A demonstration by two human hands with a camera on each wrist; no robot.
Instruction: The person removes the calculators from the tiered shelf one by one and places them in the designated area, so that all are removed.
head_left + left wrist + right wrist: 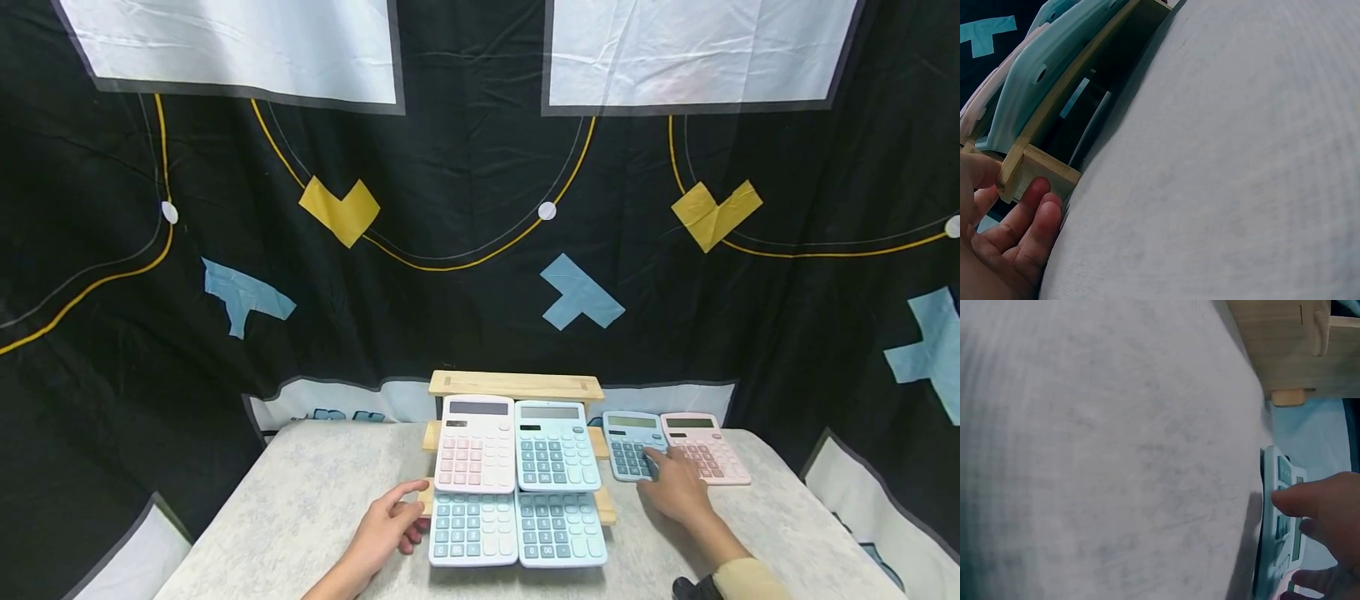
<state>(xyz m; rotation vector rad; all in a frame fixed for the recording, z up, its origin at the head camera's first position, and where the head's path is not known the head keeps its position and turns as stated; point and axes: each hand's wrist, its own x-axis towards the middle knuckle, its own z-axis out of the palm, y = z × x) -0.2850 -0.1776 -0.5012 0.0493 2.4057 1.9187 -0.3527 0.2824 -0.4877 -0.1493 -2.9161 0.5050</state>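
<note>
On a stepped wooden rack (516, 384) lean several calculators. The upper row holds a pink-and-white calculator (474, 446) and a light blue calculator (557, 447); two light blue calculators (472, 550) sit in front below. My left hand (386, 527) grips the rack's left lower end, thumb on one side of the wood (1013, 165) and curled fingers on the other. To the right, a blue calculator (632, 423) and a pink calculator (720, 454) lie side by side. My right hand (678, 487) reaches over them, thumb touching the blue one's keys, other fingers over the pink one.
The light grey tabletop (300, 492) stretches around the rack. Behind it hangs a dark printed cloth (450, 333) with tape shapes and yellow lines. A wooden side panel of the rack (1279, 350) shows near the right-hand calculators.
</note>
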